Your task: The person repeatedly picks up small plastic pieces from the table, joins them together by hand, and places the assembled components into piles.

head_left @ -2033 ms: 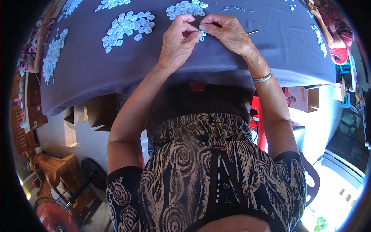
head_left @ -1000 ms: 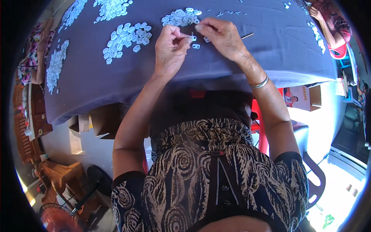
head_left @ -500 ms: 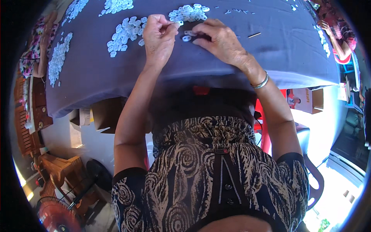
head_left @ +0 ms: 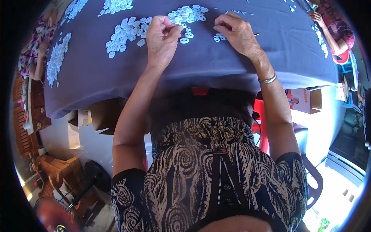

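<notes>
1. Over the near edge of the table, which was draped in a purple-grey cloth, both of the person's hands were working among small white ring-shaped pieces.
2. Left hand was curled up narrow, thumb and fingertips pinched together. Looked like it was nipping one of the white rings, though the piece itself was too small to make out for sure.
3. Right hand lay palm down on the cloth with the fingers bent, fingertips touching a tiny cluster of white rings. Couldn't tell whether it actually gripped anything.
4. Between the two hands a couple of loose rings sat on the cloth, just beside the left thumb.
5. Further toward the far edge there was a bigger heap of white rings, just past the left hand's knuckles.
6. Another scattered patch of rings lay to the left of that hand, and a long strip of them ran along the left edge.
7. A silver bangle sat on the right wrist, right where the arm crossed the near edge.
8. At the far right corner another person's arm, in a red patterned sleeve, rested on the cloth.
9. Under the table, cardboard boxes stood on the left side.
</notes>
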### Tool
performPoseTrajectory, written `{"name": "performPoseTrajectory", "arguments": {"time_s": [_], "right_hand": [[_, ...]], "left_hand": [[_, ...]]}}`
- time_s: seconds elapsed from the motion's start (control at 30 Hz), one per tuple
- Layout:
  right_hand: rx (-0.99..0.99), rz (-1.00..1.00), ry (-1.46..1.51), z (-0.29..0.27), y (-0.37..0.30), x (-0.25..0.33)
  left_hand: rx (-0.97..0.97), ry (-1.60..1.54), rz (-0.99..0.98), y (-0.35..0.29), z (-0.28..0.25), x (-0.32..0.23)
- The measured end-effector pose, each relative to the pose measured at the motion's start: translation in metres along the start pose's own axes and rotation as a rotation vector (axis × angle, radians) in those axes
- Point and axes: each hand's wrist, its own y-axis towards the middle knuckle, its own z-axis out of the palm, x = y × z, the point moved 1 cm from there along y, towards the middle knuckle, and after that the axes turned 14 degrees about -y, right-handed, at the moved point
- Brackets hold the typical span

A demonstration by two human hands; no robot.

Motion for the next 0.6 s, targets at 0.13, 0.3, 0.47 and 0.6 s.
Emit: {"name": "performPoseTrajectory", "arguments": {"time_s": [0.13,0.3,0.47,0.6], "right_hand": [[-0.019,0.201,0.153,-0.008,0.001,-0.01],[0.023,0.246,0.114,-0.015,0.0,-0.023],[0.273,0.162,0.034,-0.03,-0.003,-0.031],[0.441,0.168,0.108,-0.034,-0.004,-0.016]], "left_hand": [[0.036,0.005,-0.02,-0.004,0.003,0.008],[0.051,0.027,-0.001,-0.007,0.007,0.008],[0.027,-0.056,-0.137,-0.013,0.017,0.005],[0.048,-0.027,-0.101,-0.017,0.022,0.006]]}}
